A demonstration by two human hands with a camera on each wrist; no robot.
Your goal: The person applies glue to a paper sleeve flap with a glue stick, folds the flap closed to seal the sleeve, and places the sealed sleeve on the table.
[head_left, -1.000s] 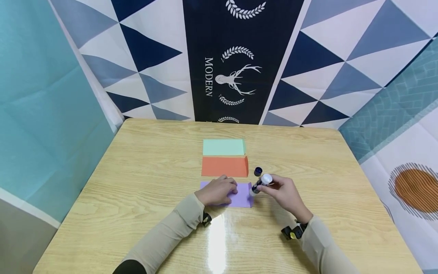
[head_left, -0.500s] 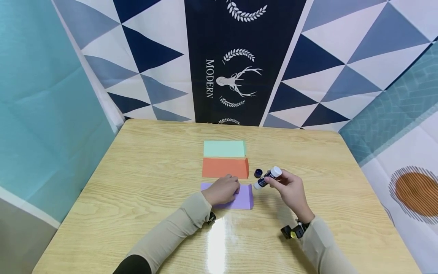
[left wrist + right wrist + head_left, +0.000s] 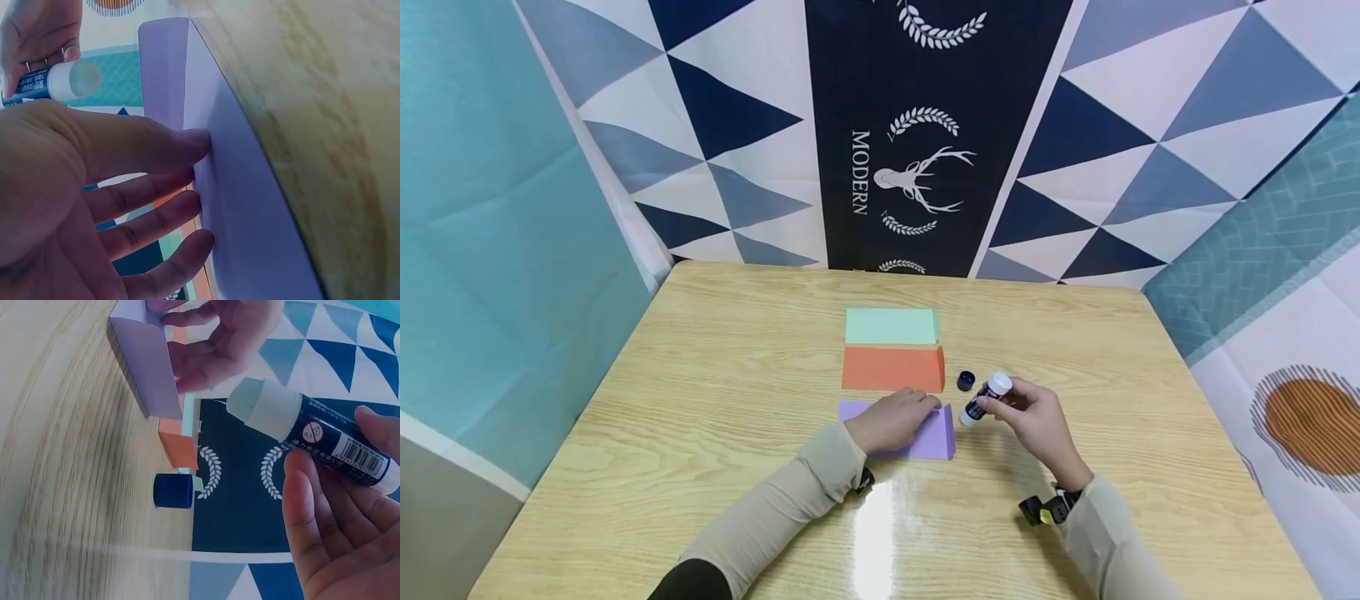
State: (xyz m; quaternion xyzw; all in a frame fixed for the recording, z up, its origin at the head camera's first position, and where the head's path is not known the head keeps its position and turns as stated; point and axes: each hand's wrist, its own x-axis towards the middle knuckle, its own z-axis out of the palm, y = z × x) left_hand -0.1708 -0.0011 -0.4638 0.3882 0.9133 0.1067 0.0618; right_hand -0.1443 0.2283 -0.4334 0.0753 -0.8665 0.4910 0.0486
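A purple paper strip lies on the table with its right end folded up as a flap. Over it reaches my left hand, its thumb and fingertips touching the paper in the left wrist view. My right hand holds a glue stick between thumb and fingers, tilted with its uncapped pale tip down toward the flap. A small gap separates tip and paper. The dark blue cap of the glue stick sits on the table just beyond.
Behind the purple paper lie an orange paper strip and a mint green one, each with a folded right end. The wooden table meets a patterned cloth at its far edge.
My right hand has lifted the glue stick off the flap and to the right, then lowered it slightly. My left hand has slid right along the purple paper toward the flap.
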